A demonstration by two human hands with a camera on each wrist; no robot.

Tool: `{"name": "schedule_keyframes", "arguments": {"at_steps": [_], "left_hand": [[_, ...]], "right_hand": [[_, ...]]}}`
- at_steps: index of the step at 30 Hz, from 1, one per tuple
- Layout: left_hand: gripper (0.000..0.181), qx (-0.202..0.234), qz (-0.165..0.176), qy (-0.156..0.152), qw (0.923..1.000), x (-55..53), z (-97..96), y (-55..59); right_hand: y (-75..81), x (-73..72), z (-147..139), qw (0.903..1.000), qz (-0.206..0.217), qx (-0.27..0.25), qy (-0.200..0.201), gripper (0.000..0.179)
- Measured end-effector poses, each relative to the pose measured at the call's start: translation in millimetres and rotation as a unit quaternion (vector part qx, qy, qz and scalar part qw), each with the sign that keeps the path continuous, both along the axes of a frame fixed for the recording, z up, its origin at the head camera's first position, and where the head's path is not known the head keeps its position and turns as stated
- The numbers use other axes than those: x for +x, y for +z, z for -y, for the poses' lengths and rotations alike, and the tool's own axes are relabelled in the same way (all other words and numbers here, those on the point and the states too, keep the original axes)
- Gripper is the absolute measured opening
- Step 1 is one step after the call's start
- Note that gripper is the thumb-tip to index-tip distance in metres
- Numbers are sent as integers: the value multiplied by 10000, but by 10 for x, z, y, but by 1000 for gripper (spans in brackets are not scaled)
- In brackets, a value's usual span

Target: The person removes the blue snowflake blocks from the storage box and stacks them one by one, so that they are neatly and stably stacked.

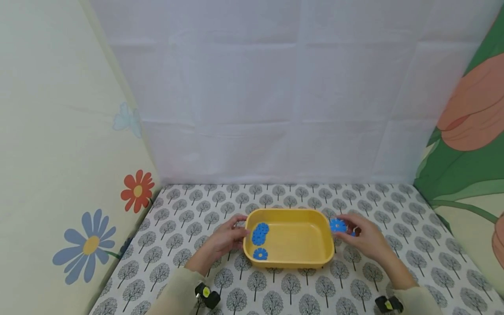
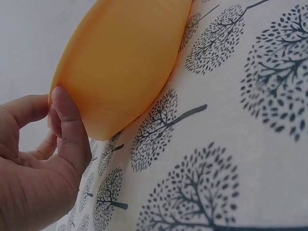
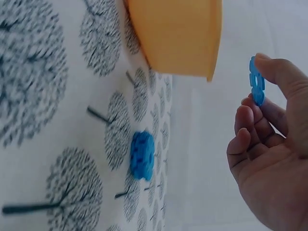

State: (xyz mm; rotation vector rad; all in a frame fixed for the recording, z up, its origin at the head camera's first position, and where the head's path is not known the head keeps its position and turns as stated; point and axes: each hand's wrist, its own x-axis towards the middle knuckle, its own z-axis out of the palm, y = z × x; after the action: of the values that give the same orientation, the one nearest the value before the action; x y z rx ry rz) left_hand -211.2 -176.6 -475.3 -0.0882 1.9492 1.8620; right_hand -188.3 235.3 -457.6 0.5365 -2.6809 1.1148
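Note:
A yellow plastic tray point(image 1: 301, 265) sits on the patterned cloth between the two hands. My left hand point(image 1: 227, 236) pinches its left rim, thumb on the outer wall as the left wrist view shows. Inside the tray, toward its left end, lie several blue notched discs point(image 1: 260, 253), some overlapping. Just off the tray's right rim, my right hand point(image 1: 364, 236) pinches one blue notched disc point(image 3: 257, 82) between thumb and fingers, raised above the cloth. Below that hand, a small stack of blue discs point(image 3: 142, 155) rests on the cloth, mostly hidden in the head view.
The table is covered by a white cloth point(image 1: 291, 284) printed with grey trees. A white sheet point(image 1: 252, 96) hangs behind it. Flower-printed panels stand at the left point(image 1: 51, 144) and right point(image 1: 464, 183).

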Motion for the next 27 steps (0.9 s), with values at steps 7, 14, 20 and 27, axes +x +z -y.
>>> {"name": "schedule_keyframes", "arguments": {"at_steps": [7, 14, 20, 27], "left_hand": [[50, -27, -70, 8, 10000, 4, -7, 9], [51, -51, -21, 19, 10000, 8, -7, 23], [53, -21, 28, 17, 10000, 3, -10, 26], [54, 12, 4, 43, 10000, 22, -15, 26]], "right_hand": [[-122, -4, -246, 9991, 392, -20, -144, 47], [-199, -30, -388, 9932, 1006, 314, -500, 54], [-272, -39, -464, 9898, 1229, 497, -522, 53], [-358, -73, -538, 9865, 1439, 655, -438, 52]]}}
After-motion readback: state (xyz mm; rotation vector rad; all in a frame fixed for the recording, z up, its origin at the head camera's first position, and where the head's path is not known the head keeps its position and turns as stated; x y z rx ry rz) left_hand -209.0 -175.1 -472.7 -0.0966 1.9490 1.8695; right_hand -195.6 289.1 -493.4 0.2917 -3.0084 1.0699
